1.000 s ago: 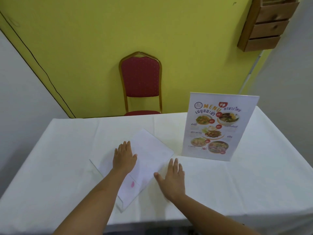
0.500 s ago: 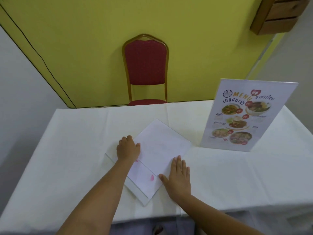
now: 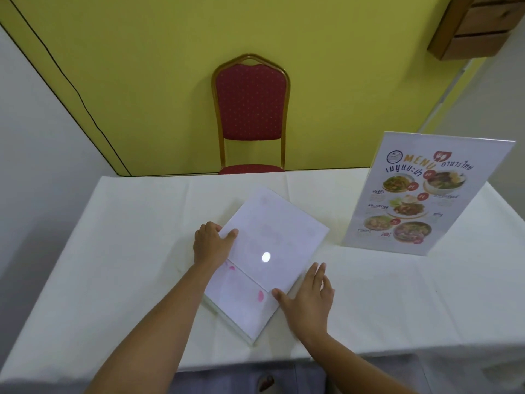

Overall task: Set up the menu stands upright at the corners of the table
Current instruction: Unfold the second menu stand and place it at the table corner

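Your left hand now curls onto the flat menu stand, right hand open beside it, ready for lifting upright.

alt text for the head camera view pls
Two bare hands work a flat-lying menu stand on a white table: left hand grips its left edge, right hand rests open beside it. Another menu stand stands upright at right, a red chair behind.

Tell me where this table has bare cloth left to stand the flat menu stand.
Widest free patch: the far left corner of the table, between the cloth's left edge and the flat menu stand. Near right cloth, in front of the upright menu stand, is bare too. The middle is crowded: left hand and right hand flank the flat stand.
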Motion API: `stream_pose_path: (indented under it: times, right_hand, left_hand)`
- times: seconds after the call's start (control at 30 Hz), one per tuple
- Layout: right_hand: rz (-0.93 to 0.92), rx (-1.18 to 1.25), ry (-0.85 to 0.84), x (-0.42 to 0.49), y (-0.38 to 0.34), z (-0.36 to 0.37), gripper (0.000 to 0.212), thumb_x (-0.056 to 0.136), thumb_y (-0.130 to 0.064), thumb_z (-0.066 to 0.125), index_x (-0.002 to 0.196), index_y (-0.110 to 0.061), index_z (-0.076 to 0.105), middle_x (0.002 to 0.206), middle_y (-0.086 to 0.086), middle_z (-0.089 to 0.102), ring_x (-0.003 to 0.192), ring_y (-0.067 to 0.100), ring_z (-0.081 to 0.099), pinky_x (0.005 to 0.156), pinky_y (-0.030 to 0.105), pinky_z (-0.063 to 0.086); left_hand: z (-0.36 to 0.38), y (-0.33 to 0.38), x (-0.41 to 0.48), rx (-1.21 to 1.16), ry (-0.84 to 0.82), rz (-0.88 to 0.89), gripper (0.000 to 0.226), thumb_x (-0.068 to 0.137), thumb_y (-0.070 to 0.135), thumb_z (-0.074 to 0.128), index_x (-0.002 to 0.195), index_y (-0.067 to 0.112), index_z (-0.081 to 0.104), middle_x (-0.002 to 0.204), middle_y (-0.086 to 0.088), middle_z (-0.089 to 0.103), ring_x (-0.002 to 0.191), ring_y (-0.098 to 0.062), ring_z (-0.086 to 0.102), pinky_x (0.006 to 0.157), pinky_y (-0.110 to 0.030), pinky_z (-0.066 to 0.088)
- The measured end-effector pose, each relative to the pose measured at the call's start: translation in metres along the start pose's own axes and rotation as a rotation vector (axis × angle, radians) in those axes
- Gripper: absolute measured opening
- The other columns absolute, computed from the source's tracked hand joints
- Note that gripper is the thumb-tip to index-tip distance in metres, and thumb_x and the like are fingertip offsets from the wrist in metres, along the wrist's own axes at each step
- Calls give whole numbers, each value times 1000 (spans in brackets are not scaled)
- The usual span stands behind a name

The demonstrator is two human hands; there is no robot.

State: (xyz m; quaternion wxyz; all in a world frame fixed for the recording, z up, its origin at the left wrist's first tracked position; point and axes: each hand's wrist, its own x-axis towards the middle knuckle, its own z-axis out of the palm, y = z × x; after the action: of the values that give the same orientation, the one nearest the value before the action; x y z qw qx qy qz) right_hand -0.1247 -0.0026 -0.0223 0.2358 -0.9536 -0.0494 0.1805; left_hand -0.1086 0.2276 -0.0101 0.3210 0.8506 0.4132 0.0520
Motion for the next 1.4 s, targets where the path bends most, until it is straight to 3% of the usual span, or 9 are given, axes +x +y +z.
stream_pose_path:
  times: [0.1,0.2,0.3,0.5,0.63,0.83,1.0,1.23,1.4]
  right_hand:
    - [-50,98,5,-6,-10,2,97,87,-55,55,154,-13,-1,163,5,4,148,29,11,121,45,10]
    - [-78,474,-34,-12,-23,3,86,88,-31,61,151,-25,2,151,2,35,135,28,40,110,44,39]
    - [-97,637,17,-17,-34,-5,88,87,-27,53,152,-32,-6,157,-3,29,134,27,44,106,48,43]
    - [-159,772,151,1,-45,-55,62,94,-17,56,148,-33,30,122,-3,64,91,12,65,76,24,51]
    - [-209,875,198,10,-51,-90,42,90,-9,59,127,-29,58,103,-11,73,88,0,68,81,28,55]
    - [-355,753,315,20,-63,-129,31,92,-12,58,121,-24,61,99,-15,71,80,-9,64,66,7,46]
    - [-461,562,334,26,-75,-144,28,96,-19,53,122,-26,59,101,-18,68,84,10,64,72,23,44]
    - [-612,332,349,25,-78,-153,29,98,-24,49,126,-21,58,110,-5,72,93,21,68,69,26,46]
    - [-728,221,356,23,-77,-153,31,97,-23,53,128,-25,59,110,-6,73,92,20,70,67,27,48]
  left_hand:
    - [-8,-7,-5,-91,36,-4,48,84,45,65,105,3,58,108,-10,58,108,-30,52,87,-38,43]
    - [-14,-5,-10,-138,44,-13,49,86,43,64,107,-1,55,110,-13,54,108,-31,51,82,-35,42]
    - [-25,9,-15,-167,49,22,51,88,42,63,115,2,48,114,-6,44,108,-22,46,88,-35,43]
    - [-42,28,-19,-331,49,65,48,81,45,71,104,13,43,110,-2,44,100,-19,50,82,-29,41]
    - [-42,49,-15,-437,60,94,45,84,44,68,109,13,48,114,-3,48,103,-19,54,81,-26,41]
    - [-41,97,-22,-555,148,121,50,90,39,63,128,8,52,124,-6,53,118,-21,54,90,-27,42]
    - [-58,141,-32,-555,219,271,57,95,39,56,143,11,42,145,-5,46,135,-20,43,110,-31,37]
    - [-88,166,-56,-671,86,248,78,90,59,49,153,19,27,150,2,42,138,-15,41,97,-23,33]
    - [-92,161,-75,-629,69,261,110,65,80,51,154,26,17,146,4,45,134,-15,44,98,-27,36]
